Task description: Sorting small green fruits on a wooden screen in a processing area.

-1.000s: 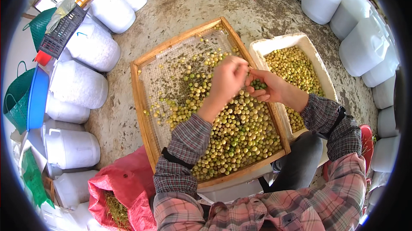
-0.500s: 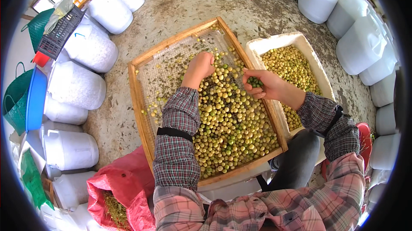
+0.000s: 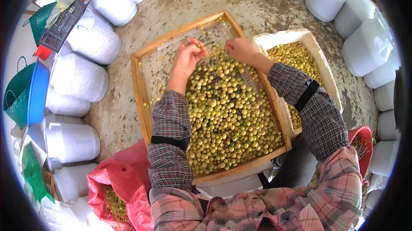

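Note:
A wooden-framed mesh sieve (image 3: 143,115) lies tilted before me, bearing a thick spread of small round yellow-green fruits (image 3: 227,119). The fruits are densest toward its near side, while the far left part of the mesh carries only scattered ones. Over the far part of the mesh, my left hand (image 3: 186,57) is raised with its fingers curled around a small round fruit (image 3: 198,45). Close by on its right, my right hand (image 3: 242,51) is closed, back upward, near the sieve's right rail. Whatever lies inside its fingers is hidden.
A white box (image 3: 319,53) of similar fruits stands against the sieve's right side. Near left is a red sack (image 3: 128,166) holding dry stalks; a red basin (image 3: 362,145) sits at right. White plastic drums (image 3: 79,76) line the left, pale jugs (image 3: 367,46) the right.
My left hand has turned palm-side up and shifted slightly left, showing a fruit in its fingers. My right hand has moved left and away from me over the mesh, turning its palm down.

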Demonstrator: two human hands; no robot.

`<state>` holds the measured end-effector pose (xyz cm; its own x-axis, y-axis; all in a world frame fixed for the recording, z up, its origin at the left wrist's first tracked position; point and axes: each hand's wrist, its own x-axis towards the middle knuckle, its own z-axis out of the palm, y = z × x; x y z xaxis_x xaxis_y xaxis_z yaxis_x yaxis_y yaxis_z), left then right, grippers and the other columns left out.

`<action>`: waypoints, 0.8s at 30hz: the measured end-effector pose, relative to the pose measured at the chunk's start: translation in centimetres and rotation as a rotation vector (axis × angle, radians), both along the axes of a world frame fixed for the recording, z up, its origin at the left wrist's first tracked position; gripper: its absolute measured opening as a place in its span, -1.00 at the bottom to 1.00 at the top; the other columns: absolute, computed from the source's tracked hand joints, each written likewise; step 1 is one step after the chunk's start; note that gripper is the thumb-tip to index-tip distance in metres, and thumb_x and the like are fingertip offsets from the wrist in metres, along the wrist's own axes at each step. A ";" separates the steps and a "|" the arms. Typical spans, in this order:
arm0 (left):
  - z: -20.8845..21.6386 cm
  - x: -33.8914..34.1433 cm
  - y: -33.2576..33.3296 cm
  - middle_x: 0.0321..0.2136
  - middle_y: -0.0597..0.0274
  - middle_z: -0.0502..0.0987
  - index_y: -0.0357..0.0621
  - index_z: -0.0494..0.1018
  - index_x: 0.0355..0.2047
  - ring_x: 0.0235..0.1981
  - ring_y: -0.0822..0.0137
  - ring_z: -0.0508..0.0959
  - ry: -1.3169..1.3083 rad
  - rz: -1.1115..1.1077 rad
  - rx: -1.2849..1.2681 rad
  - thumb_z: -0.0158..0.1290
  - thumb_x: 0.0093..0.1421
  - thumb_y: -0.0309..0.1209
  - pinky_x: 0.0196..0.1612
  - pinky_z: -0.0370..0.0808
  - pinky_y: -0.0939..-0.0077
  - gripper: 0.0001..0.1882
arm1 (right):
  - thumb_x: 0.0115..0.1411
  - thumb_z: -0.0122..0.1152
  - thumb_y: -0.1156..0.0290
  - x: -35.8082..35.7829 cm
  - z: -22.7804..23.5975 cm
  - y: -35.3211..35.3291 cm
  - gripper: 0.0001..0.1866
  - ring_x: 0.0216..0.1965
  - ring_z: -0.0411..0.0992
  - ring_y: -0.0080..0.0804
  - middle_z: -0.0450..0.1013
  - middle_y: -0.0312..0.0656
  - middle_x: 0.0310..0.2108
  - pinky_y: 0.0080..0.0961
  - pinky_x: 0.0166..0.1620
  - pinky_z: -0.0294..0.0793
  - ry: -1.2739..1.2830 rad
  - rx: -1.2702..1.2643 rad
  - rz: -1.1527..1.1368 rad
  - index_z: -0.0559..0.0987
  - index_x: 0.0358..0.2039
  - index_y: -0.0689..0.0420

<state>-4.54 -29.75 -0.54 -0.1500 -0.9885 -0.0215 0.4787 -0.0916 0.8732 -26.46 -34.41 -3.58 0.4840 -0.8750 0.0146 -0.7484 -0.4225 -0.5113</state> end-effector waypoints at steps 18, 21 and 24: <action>-0.6 5.5 16.5 -0.51 0.22 0.42 -0.27 0.46 -0.39 -0.49 0.35 0.43 -1.351 -0.149 -0.105 0.20 0.01 -0.48 -0.38 0.43 0.42 -0.82 | 0.30 -0.09 0.36 -0.3 1.6 1.0 -0.83 -0.69 0.22 -0.43 0.35 -0.19 -0.59 -0.51 -0.64 0.24 -0.716 0.567 -0.038 0.37 -0.34 0.20; -1.6 5.9 16.1 -0.49 0.21 0.43 -0.27 0.48 -0.37 -0.45 0.37 0.45 -1.371 -0.179 -0.176 0.20 0.04 -0.46 -0.35 0.46 0.47 -0.82 | 0.31 -0.15 0.31 -0.9 3.2 4.7 -0.80 -0.72 0.07 -0.60 0.27 -0.28 -0.63 -0.65 -0.70 0.07 -1.100 1.026 0.030 0.38 -0.37 0.14; -0.8 5.8 16.2 -0.44 0.18 0.48 -0.28 0.49 -0.34 -0.43 0.38 0.51 -1.320 -0.214 -0.038 0.15 0.13 -0.44 -0.36 0.49 0.50 -0.84 | 0.29 -0.17 0.31 -1.0 4.9 9.2 -0.80 -0.73 0.03 -0.65 0.27 -0.30 -0.62 -0.69 -0.74 0.01 -1.140 1.139 0.071 0.39 -0.37 0.12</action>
